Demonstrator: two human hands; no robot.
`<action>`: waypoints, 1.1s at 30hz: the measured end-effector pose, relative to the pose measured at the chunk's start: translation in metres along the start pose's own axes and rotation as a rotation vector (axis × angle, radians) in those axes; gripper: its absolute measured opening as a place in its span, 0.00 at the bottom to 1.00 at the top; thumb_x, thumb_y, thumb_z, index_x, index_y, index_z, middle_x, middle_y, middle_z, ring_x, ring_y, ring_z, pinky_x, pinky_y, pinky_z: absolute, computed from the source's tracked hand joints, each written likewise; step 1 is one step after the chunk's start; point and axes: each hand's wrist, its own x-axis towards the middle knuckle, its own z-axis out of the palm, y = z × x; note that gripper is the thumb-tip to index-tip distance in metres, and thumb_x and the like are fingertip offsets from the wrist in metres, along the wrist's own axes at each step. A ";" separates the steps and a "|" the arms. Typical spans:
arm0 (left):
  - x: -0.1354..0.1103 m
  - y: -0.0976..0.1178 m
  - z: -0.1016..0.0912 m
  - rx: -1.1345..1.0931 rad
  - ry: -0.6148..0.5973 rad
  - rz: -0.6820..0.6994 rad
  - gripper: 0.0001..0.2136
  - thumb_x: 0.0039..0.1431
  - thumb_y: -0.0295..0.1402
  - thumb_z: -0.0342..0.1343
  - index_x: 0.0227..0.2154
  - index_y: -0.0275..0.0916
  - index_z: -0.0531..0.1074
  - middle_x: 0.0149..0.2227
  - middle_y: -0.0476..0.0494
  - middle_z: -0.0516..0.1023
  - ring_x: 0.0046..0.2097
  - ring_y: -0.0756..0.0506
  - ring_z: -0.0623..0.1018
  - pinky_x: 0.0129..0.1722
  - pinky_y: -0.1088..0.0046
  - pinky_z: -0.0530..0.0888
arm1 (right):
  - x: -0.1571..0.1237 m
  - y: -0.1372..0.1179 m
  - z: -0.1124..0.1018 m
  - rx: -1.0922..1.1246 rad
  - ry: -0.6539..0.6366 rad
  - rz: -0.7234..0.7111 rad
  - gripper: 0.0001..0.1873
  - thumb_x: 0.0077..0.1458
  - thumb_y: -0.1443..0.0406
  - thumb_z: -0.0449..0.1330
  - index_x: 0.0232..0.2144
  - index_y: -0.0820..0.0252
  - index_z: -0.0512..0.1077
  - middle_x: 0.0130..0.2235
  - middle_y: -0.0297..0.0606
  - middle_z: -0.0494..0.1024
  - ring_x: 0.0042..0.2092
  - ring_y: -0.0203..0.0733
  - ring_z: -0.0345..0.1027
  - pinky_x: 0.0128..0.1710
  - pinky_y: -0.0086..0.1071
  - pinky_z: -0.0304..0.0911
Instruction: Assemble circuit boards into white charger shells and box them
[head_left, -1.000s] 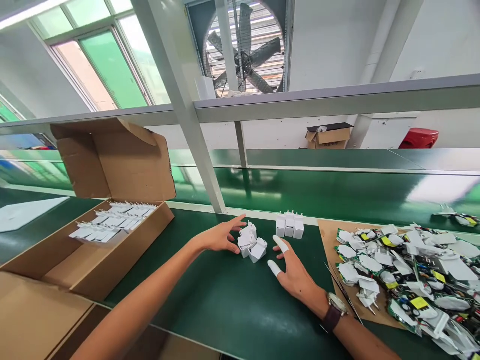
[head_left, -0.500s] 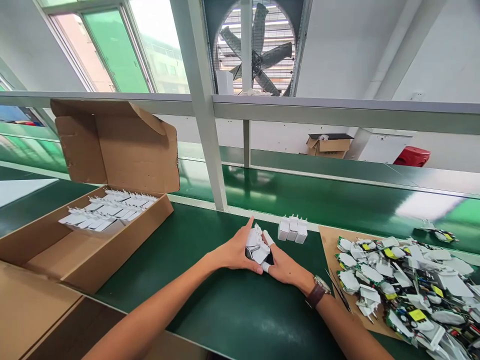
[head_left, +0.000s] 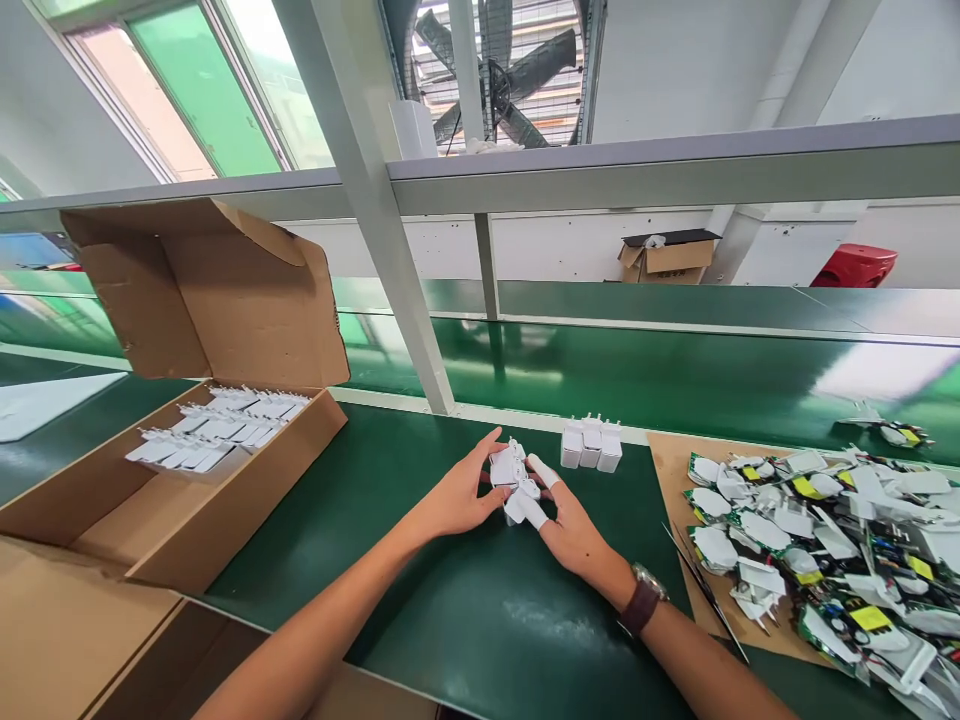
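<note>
the left hand (head_left: 450,497) and right hand (head_left: 571,528) are clamped together on a few white chargers (head_left: 511,472) on the table (head_left: 465,620), a trio (head_left: 591,446) stands just behind, and the box (head_left: 225,520) looks only partly filled, much room left.

Smooth white plastic chargers (head_left: 511,478) rest on a green tabletop (head_left: 465,610) with a soft sheen. At nine o'clock, a matt brown cardboard box (head_left: 225,300); at three o'clock, a cardboard sheet (head_left: 667,462) under glossy plastic parts (head_left: 787,520).

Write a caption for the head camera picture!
Left hand and right hand cup chargers on a belt by a box.
</note>
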 end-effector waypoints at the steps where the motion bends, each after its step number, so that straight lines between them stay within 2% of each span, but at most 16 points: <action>1: -0.001 0.000 0.000 0.000 -0.006 0.020 0.40 0.67 0.45 0.56 0.75 0.47 0.42 0.72 0.35 0.58 0.62 0.34 0.74 0.63 0.53 0.73 | -0.002 -0.002 0.003 -0.046 0.030 -0.031 0.33 0.69 0.54 0.54 0.71 0.56 0.55 0.69 0.50 0.64 0.67 0.52 0.63 0.67 0.52 0.60; 4: -0.005 0.000 -0.002 0.006 -0.062 0.044 0.40 0.67 0.46 0.57 0.75 0.47 0.42 0.75 0.38 0.53 0.68 0.33 0.67 0.66 0.53 0.70 | -0.008 -0.006 0.011 -0.176 0.099 -0.103 0.29 0.71 0.58 0.49 0.70 0.56 0.59 0.69 0.47 0.64 0.70 0.52 0.57 0.70 0.52 0.55; 8: -0.005 -0.005 0.001 0.037 -0.048 0.063 0.45 0.62 0.47 0.64 0.74 0.49 0.44 0.75 0.40 0.51 0.71 0.33 0.62 0.68 0.53 0.68 | -0.010 -0.007 0.012 -0.266 0.138 -0.031 0.27 0.70 0.58 0.49 0.68 0.58 0.62 0.67 0.49 0.67 0.69 0.53 0.59 0.70 0.53 0.56; 12: -0.002 -0.011 0.005 0.036 -0.034 0.128 0.42 0.63 0.45 0.62 0.74 0.50 0.46 0.75 0.40 0.53 0.71 0.34 0.62 0.68 0.53 0.69 | -0.007 -0.012 0.010 -0.334 0.126 0.005 0.26 0.70 0.59 0.49 0.66 0.60 0.64 0.64 0.50 0.70 0.66 0.56 0.62 0.67 0.54 0.60; 17: -0.003 -0.005 0.004 0.160 -0.044 0.142 0.40 0.64 0.42 0.60 0.74 0.45 0.48 0.76 0.38 0.50 0.73 0.32 0.58 0.71 0.50 0.62 | -0.005 -0.020 0.009 -0.401 0.097 -0.013 0.21 0.69 0.62 0.48 0.58 0.59 0.71 0.58 0.50 0.74 0.58 0.57 0.67 0.59 0.53 0.66; 20: -0.002 0.002 -0.002 0.192 -0.055 0.054 0.46 0.61 0.46 0.63 0.75 0.43 0.45 0.75 0.35 0.52 0.72 0.29 0.61 0.70 0.49 0.63 | -0.005 -0.014 0.006 -0.309 0.081 0.018 0.26 0.70 0.57 0.49 0.66 0.58 0.64 0.62 0.50 0.70 0.61 0.57 0.64 0.62 0.53 0.63; 23: 0.002 0.008 -0.003 0.187 -0.076 0.005 0.57 0.50 0.52 0.70 0.75 0.45 0.41 0.74 0.33 0.52 0.69 0.26 0.65 0.64 0.50 0.72 | -0.003 -0.007 0.001 -0.174 0.051 0.095 0.45 0.64 0.50 0.59 0.74 0.58 0.45 0.71 0.51 0.58 0.67 0.57 0.57 0.64 0.52 0.61; 25: 0.005 0.010 0.001 0.192 -0.073 0.009 0.61 0.45 0.50 0.73 0.75 0.46 0.40 0.74 0.31 0.51 0.67 0.25 0.67 0.61 0.50 0.74 | -0.001 -0.007 -0.002 -0.138 -0.014 0.110 0.55 0.59 0.48 0.64 0.75 0.58 0.40 0.73 0.53 0.53 0.68 0.58 0.56 0.65 0.52 0.59; 27: 0.009 0.011 0.009 0.213 -0.047 0.015 0.59 0.46 0.45 0.72 0.75 0.45 0.39 0.72 0.29 0.53 0.66 0.26 0.68 0.61 0.48 0.73 | 0.001 -0.011 -0.006 -0.156 -0.087 0.088 0.55 0.58 0.48 0.66 0.75 0.59 0.43 0.72 0.54 0.56 0.66 0.59 0.59 0.65 0.52 0.59; 30: 0.013 0.012 0.019 0.238 0.004 0.002 0.56 0.49 0.40 0.68 0.74 0.44 0.38 0.69 0.28 0.56 0.65 0.26 0.69 0.62 0.45 0.71 | 0.002 -0.019 -0.011 -0.204 -0.157 0.094 0.47 0.59 0.48 0.64 0.72 0.62 0.54 0.68 0.56 0.64 0.57 0.58 0.69 0.58 0.51 0.65; 33: 0.015 0.013 0.026 0.238 0.007 -0.014 0.56 0.49 0.40 0.67 0.74 0.42 0.37 0.69 0.25 0.56 0.65 0.26 0.68 0.62 0.45 0.71 | 0.000 -0.017 -0.012 -0.209 -0.177 0.109 0.47 0.61 0.47 0.62 0.72 0.64 0.52 0.64 0.57 0.70 0.55 0.58 0.71 0.57 0.50 0.66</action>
